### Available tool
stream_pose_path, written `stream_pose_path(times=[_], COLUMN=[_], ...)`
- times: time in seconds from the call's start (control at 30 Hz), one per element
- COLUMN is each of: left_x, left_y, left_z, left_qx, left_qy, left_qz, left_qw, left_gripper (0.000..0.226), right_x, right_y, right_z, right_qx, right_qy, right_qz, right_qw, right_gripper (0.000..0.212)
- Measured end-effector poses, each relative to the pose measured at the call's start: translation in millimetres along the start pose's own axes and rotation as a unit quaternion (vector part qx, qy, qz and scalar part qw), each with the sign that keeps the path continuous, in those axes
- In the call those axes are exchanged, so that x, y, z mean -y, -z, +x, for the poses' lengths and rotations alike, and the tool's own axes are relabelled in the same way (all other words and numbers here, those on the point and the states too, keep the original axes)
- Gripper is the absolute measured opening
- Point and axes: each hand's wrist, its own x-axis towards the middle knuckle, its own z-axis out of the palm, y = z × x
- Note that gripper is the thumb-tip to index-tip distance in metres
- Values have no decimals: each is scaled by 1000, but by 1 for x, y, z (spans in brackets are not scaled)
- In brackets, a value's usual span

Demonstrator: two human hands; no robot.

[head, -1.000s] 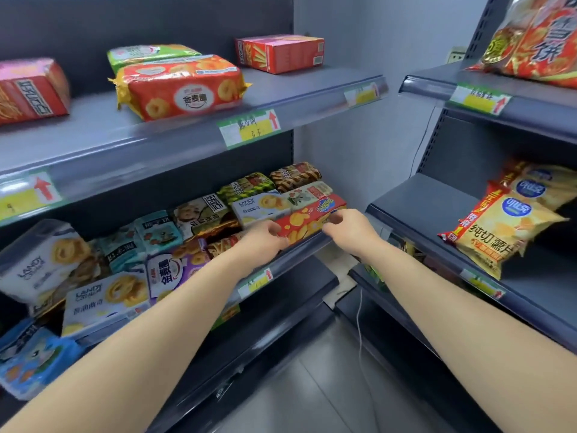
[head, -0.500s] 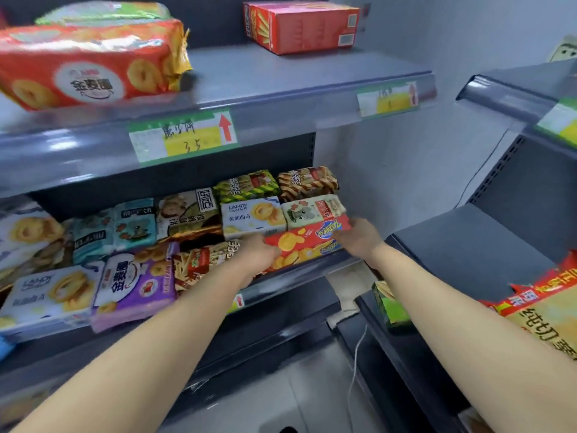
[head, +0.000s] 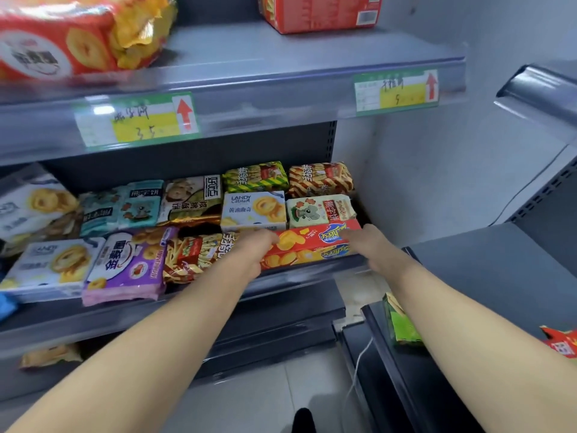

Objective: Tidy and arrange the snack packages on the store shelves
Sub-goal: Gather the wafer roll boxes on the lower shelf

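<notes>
A long red cheese-cracker box (head: pixel 312 245) lies at the front right of the middle shelf (head: pixel 299 273). My left hand (head: pixel 249 251) grips its left end and my right hand (head: pixel 371 245) grips its right end. Behind the box sit a white Landy cookie pack (head: pixel 253 210) and a koala biscuit pack (head: pixel 320 209). Left of the box lies a striped stick-snack bag (head: pixel 193 254), partly under my left wrist.
More packs fill the middle shelf to the left, among them a purple cookie bag (head: pixel 125 267). The upper shelf (head: pixel 281 89) carries a red cookie bag (head: pixel 78 35) and a red box (head: pixel 321 12). A second shelf unit (head: pixel 499 276) stands close on the right.
The view has moved closer to the middle shelf. Both hands stay on the ends of the red box, which sits slightly further in on the shelf.
</notes>
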Motion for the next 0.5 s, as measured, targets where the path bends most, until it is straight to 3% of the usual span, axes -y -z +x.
stream_pose_path(times=[0.2, 0.5], left_x=[-3, -4], left_y=[0, 39], left_z=[-16, -34], left_qx=[-2, -54], left_qy=[-14, -47], left_qz=[-89, -102], left_qw=[996, 992], left_gripper=[22, 27], right_x=[3, 22], right_y=[11, -5], right_z=[-2, -51], right_qx=[-80, -178], right_qy=[-10, 0], right_qz=[-17, -17], right_qw=[997, 984], right_gripper=[56, 60])
